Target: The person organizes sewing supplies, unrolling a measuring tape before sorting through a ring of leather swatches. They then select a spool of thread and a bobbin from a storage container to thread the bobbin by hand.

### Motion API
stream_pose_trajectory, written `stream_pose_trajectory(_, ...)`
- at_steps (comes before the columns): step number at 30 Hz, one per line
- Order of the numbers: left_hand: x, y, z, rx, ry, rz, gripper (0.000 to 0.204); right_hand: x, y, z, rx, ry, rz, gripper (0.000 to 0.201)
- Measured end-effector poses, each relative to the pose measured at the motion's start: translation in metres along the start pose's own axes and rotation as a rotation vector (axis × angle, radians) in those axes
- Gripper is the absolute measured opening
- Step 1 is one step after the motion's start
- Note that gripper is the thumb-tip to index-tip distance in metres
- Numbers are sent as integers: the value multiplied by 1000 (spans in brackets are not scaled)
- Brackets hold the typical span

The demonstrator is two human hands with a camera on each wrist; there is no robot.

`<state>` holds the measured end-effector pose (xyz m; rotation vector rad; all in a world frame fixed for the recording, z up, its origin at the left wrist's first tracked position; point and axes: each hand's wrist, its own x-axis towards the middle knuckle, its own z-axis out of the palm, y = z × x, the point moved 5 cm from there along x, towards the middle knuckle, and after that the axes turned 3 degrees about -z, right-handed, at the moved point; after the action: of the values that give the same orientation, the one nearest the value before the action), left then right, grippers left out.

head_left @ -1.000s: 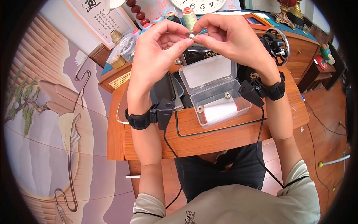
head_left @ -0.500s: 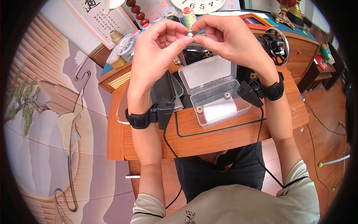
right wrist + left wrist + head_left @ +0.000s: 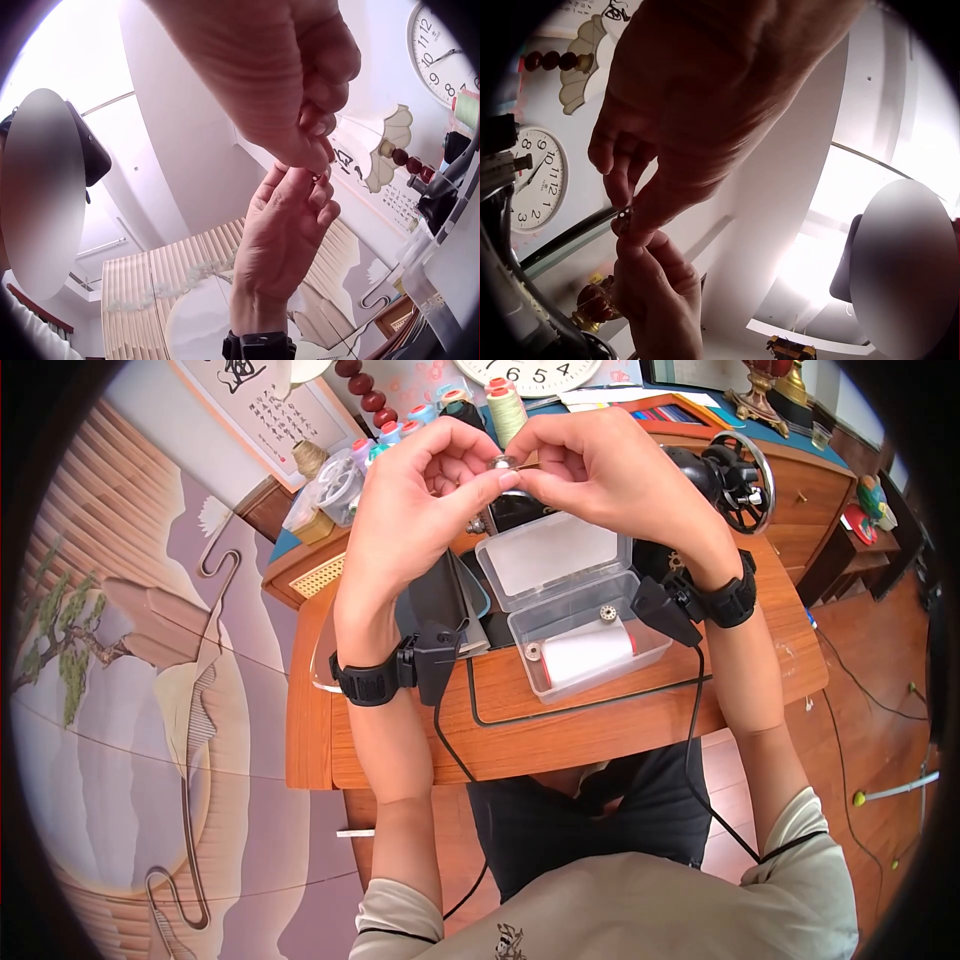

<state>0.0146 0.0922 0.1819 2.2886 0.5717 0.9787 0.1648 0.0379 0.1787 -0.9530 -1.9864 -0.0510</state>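
Note:
A small silvery bobbin [image 3: 503, 462] with holes in its face is held between both hands, above the black sewing machine. The left hand [image 3: 412, 500] pinches it between thumb and fingertips. From the other side, the right hand [image 3: 620, 475] pinches it too, thumb tip close to the left thumb. In the left wrist view the holed bobbin [image 3: 624, 215] shows between the fingertips; in the right wrist view fingers mostly cover it. Below, an open clear plastic box [image 3: 655, 654] contains a white thread spool [image 3: 585, 653] and two metal bobbins [image 3: 608, 614].
Behind the hands stand a green thread cone [image 3: 506, 415], more spools and a clock [image 3: 530, 374]. The machine's handwheel [image 3: 765, 485] is at the right. A dark folded item [image 3: 435, 600] lies left of the box on the wooden table [image 3: 400, 745]. Cables hang from both wrist cameras.
Both hands have shifted slightly left and lower in the head view, still pinching the bobbin, whose flat face now shows more. The box's contents have not moved.

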Motion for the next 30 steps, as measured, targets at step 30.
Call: stream_pose_trajectory(30, 2, 3, 3, 30, -9, 25, 22, 2, 0, -6, -20, -41, 3, 16)
